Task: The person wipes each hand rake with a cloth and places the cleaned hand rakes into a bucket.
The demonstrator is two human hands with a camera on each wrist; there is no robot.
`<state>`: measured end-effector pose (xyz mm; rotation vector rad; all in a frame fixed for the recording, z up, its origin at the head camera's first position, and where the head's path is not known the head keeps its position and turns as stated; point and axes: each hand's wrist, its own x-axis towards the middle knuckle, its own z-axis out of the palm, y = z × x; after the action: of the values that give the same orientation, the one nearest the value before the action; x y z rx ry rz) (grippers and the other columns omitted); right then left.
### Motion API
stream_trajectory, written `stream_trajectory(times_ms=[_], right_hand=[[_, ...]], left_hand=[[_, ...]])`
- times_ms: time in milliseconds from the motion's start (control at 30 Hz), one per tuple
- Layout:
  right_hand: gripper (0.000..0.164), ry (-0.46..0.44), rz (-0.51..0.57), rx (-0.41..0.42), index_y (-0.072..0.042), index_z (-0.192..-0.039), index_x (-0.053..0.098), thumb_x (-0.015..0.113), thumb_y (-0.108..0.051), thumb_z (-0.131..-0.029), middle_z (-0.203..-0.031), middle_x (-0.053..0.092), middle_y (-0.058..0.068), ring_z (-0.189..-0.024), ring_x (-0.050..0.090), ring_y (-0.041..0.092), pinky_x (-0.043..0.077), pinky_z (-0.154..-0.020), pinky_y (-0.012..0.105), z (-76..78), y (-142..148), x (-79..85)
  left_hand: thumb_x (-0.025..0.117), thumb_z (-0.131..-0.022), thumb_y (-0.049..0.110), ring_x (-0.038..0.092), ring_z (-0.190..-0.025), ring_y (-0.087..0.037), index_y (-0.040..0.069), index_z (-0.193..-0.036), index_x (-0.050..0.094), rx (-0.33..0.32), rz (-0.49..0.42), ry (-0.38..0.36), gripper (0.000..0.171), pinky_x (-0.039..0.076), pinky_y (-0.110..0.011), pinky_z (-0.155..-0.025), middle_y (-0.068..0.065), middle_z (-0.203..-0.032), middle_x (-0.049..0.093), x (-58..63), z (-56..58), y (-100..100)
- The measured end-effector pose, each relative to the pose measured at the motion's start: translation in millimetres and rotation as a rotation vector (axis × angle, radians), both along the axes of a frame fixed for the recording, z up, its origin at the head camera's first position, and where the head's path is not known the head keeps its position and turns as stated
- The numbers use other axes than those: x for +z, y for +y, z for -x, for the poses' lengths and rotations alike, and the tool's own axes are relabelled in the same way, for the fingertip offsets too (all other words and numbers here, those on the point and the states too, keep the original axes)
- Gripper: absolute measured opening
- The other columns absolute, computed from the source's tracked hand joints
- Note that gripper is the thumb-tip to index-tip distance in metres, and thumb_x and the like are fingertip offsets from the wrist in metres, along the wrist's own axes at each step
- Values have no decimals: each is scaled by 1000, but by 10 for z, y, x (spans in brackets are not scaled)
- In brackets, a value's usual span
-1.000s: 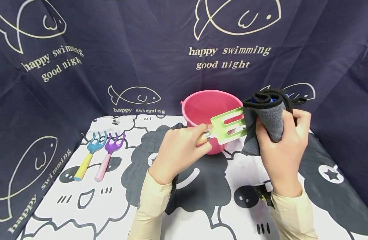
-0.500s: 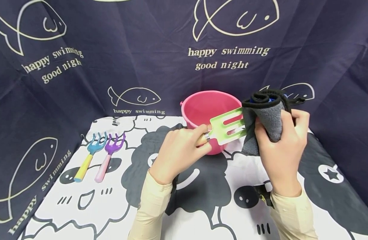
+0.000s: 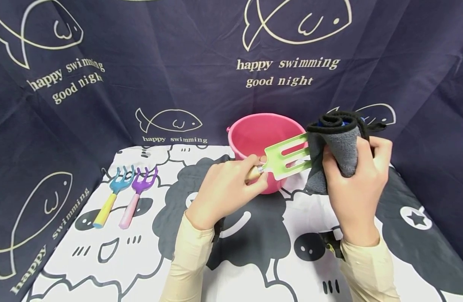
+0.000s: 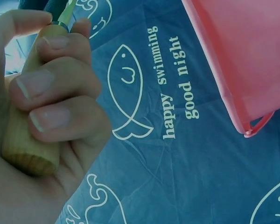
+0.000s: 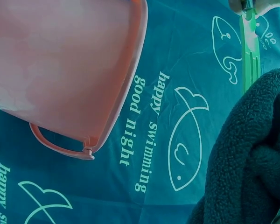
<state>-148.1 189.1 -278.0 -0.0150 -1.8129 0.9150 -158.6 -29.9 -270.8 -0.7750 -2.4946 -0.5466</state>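
Note:
My left hand grips the wooden handle of a small green garden fork, its fingers curled round it in the left wrist view. The fork's flat, slotted head points right, and its tips are hidden behind a folded grey cloth with black edging. With thumb and fingers, my right hand holds that cloth bunched at the fork's end. In the right wrist view the dark cloth covers the tips. Both hands are raised in front of a pink bucket.
To the left, a blue hand rake with a yellow handle and a purple hand rake with a pink handle lie side by side on the sheep-print cloth. A dark fish-print curtain stands behind and at both sides.
Both hands keep their grips on the fork and the cloth. The cloth and right hand have shifted very slightly right since half a second ago. The bucket and rakes stay put.

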Motion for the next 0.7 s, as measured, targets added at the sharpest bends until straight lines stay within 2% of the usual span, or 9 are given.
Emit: stream_trajectory(times_ms=[67, 200, 267, 367, 500, 600, 700], right_hand=[[28, 4, 2, -2, 4, -99, 69, 69, -15, -77, -99, 50, 2, -99, 52, 36, 37, -83, 53, 3, 2, 0], [30, 13, 14, -6, 2, -101, 70, 70, -15, -77, -100, 38, -23, -99, 51, 35, 37, -83, 50, -8, 7, 8], [31, 19, 18, -11, 1, -104, 71, 70, -14, -77, -100, 34, -28, -99, 50, 35, 36, -83, 48, -26, 5, 20], [32, 37, 27, -22, 0, -106, 72, 70, -13, -76, -100, 34, -29, -98, 50, 32, 35, -82, 38, -65, -10, 52], [30, 100, 53, -33, 6, -100, 71, 69, -11, -75, -101, 37, -26, -95, 48, 13, 31, -81, 24, -116, -52, 116], [30, 150, 78, -44, 9, -96, 70, 69, -12, -74, -100, 39, -23, -96, 42, -1, 29, -81, 20, -156, -75, 160], [31, 190, 94, -54, 9, -95, 70, 69, -13, -74, -100, 41, -22, -98, 43, 0, 30, -82, 19, -191, -82, 180]], left_hand=[[56, -82, 31, 42, -46, -9, 20, -76, 54, -1, -9, -7, 13, 35, -24, -44, 7, -50, 37, 5, 1, 2], [55, -83, 30, 41, -48, -10, 20, -72, 50, 4, -18, -31, 16, 34, -24, -44, 7, -52, 36, 20, 0, 0], [54, -83, 30, 41, -47, -10, 20, -72, 50, 13, -20, -39, 16, 33, -25, -44, 7, -52, 36, 27, 1, -2], [54, -83, 30, 41, -47, -10, 20, -70, 48, 32, -22, -44, 17, 34, -26, -44, 6, -52, 35, 31, 7, -9], [54, -82, 29, 42, -46, -12, 18, -69, 46, 53, -16, -38, 19, 34, -27, -44, 5, -51, 36, 33, 17, -23], [54, -82, 28, 42, -46, -12, 17, -69, 45, 56, -9, -27, 19, 35, -28, -44, 4, -52, 37, 28, 23, -29], [55, -81, 27, 42, -46, -12, 17, -69, 46, 54, -12, -14, 18, 34, -27, -43, 4, -51, 37, 23, 25, -29]])
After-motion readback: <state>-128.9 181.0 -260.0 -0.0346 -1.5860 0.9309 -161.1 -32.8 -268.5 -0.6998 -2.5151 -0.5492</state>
